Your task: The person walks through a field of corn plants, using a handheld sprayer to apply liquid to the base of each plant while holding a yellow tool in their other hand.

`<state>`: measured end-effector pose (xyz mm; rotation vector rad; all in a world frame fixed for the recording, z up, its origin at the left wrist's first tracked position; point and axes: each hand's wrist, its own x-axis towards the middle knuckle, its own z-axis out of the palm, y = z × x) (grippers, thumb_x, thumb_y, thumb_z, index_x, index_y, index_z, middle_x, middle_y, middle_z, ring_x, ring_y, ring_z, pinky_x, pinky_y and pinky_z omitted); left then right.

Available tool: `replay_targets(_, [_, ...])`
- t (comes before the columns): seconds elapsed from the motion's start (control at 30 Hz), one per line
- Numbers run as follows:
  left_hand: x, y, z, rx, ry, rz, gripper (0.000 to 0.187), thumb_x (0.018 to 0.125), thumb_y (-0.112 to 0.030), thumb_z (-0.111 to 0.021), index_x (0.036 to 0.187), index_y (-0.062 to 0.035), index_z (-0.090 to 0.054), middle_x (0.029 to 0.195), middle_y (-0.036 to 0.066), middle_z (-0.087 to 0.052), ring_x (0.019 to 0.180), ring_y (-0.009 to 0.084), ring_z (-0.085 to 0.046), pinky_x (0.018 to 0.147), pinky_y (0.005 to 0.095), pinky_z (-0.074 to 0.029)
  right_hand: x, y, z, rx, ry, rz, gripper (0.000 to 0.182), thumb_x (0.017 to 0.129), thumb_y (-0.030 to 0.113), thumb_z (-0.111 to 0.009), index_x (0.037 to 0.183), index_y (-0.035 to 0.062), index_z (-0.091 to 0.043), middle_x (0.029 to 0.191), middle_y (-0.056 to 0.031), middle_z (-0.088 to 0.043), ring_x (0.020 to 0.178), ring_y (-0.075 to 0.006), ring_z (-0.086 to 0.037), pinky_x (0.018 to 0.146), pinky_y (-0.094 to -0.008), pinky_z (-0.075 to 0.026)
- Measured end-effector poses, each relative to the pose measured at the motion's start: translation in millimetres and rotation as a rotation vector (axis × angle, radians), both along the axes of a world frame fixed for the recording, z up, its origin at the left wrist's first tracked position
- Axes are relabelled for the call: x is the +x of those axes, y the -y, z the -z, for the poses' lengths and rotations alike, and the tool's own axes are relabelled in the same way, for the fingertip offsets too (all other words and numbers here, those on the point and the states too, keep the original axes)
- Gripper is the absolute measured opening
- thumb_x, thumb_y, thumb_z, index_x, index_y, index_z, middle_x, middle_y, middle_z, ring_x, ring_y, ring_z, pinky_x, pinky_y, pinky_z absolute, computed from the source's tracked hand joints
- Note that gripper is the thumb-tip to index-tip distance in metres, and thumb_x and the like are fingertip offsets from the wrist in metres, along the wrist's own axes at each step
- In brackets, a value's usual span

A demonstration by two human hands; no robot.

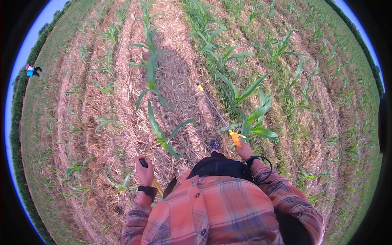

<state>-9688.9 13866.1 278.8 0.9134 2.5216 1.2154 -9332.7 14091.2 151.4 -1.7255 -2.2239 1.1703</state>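
Hands: two are counted, both the person's own, each closed around something.
Left hand [144,171]: it is wrapped around a black pump handle [143,162], whose dark tip is seen above the fist; a black wristband [148,190] is worn just below it.
Right hand [244,151]: it is closed on the orange grip [236,139] of a spray wand [213,108].
Spray wands: one is counted. A thin pale metal tube is seen, ended by a small yellow nozzle [199,87] and fitted at the near end with an orange trigger piece.
Wand position: it is held at the right of the body and is pointed forward and to the left, over the straw-covered strip between two rows, its nozzle being well ahead of the feet.
Hoses: one black hose [261,165] is looped beside the right wrist.
Shoe: one is made out just ahead of the body, beside the orange grip.
Maize plants [255,118]: young green plants are set in several rows; the nearest one is just beside the right hand, and another stands between the hands.
Ground: dry straw [179,77] is spread between the rows.
Clothing: one plaid shirt [220,212] is worn.
Other people: one small figure [32,70] is seen far off at the left field edge.
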Motion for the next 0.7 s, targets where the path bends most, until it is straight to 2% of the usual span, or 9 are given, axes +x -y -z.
replay_targets(0.13, [-5,-62,-7,-0.069,0.293,-0.101,0.023,0.071,-0.002,-0.056,0.09,-0.007,-0.044,0.059,-0.001,-0.038,0.053,0.0087,-0.038,0.048,0.0248,-0.033,15,-53,9,0.042,-0.025,0.133,0.031,0.076,0.029,-0.055,0.091,0.0018,-0.052,0.073,-0.0216,-0.057,0.07,-0.0384,-0.056,0.06,-0.0426,-0.042])
replay_targets(0.27, [-4,-98,-22,-0.062,0.217,-0.052,0.022,0.073,-0.002,-0.054,0.091,-0.0084,-0.044,0.058,-0.001,-0.038,0.052,0.0082,-0.038,0.047,0.0246,-0.034,27,-90,6,0.027,0.011,0.221,0.03,0.075,0.029,-0.054,0.086,0.0011,-0.053,0.07,-0.0201,-0.057,0.066,-0.0365,-0.057,0.058,-0.0421,-0.042])
replay_targets(0.33, [-18,-104,-10,-0.077,0.32,-0.094,0.021,0.074,-0.003,-0.053,0.091,-0.0079,-0.044,0.061,-0.001,-0.039,0.054,0.0092,-0.04,0.049,0.0257,-0.036,19,-103,1,0.058,0.041,0.269,0.028,0.075,0.028,-0.054,0.083,0.0008,-0.053,0.067,-0.0188,-0.057,0.064,-0.0346,-0.057,0.056,-0.0415,-0.042])
replay_targets(0.4, [-33,-110,2,-0.112,0.218,-0.086,0.02,0.074,-0.003,-0.054,0.092,-0.0073,-0.045,0.064,0.001,-0.042,0.056,0.01,-0.042,0.051,0.0259,-0.036,13,-117,5,0.088,0.024,0.311,0.027,0.075,0.027,-0.054,0.081,0.0007,-0.053,0.064,-0.017,-0.057,0.061,-0.0325,-0.057,0.055,-0.0408,-0.042])
replay_targets(0.47, [-52,-118,20,-0.081,0.217,-0.081,0.021,0.073,-0.004,-0.055,0.092,-0.0066,-0.046,0.066,0.002,-0.044,0.055,0.0106,-0.042,0.05,0.0258,-0.037,6,-128,20,0.116,0.027,0.296,0.026,0.075,0.027,-0.054,0.08,0.0008,-0.053,0.062,-0.0156,-0.057,0.059,-0.0304,-0.058,0.054,-0.0399,-0.042])
replay_targets(0.53, [-69,-141,19,-0.011,0.055,-0.018,0.022,0.072,-0.005,-0.056,0.092,-0.0061,-0.046,0.067,0.003,-0.044,0.057,0.0117,-0.042,0.053,0.0266,-0.037,-7,-139,29,0.097,0.05,0.279,0.026,0.075,0.027,-0.054,0.08,0.001,-0.054,0.06,-0.014,-0.057,0.057,-0.0286,-0.058,0.054,-0.0388,-0.043])
replay_targets(0.57, [-92,-162,15,-0.068,0.32,-0.099,0.022,0.071,-0.005,-0.056,0.091,-0.0061,-0.047,0.069,0.004,-0.045,0.061,0.0128,-0.043,0.057,0.0278,-0.037,-29,-152,35,0.104,0.048,0.197,0.025,0.075,0.026,-0.054,0.081,0.0014,-0.054,0.062,-0.0148,-0.057,0.058,-0.0297,-0.057,0.054,-0.0383,-0.043])
replay_targets(0.67, [-129,-186,27,-0.033,0.164,-0.038,0.022,0.071,-0.005,-0.057,0.09,-0.0062,-0.047,0.068,0.004,-0.044,0.061,0.0127,-0.044,0.056,0.0281,-0.037,-80,-169,18,0.177,0.049,0.108,0.025,0.075,0.026,-0.054,0.083,0.0022,-0.055,0.068,-0.0168,-0.057,0.063,-0.0314,-0.057,0.056,-0.0392,-0.042])
replay_targets(0.7, [-140,-191,25,0.0,0.153,-0.033,0.022,0.072,-0.005,-0.056,0.091,-0.0068,-0.046,0.064,0.003,-0.042,0.056,0.011,-0.043,0.051,0.0265,-0.036,-102,-178,-1,0.059,0.04,0.081,0.027,0.075,0.027,-0.054,0.086,0.0031,-0.055,0.073,-0.0191,-0.057,0.069,-0.0345,-0.056,0.058,-0.0412,-0.042])
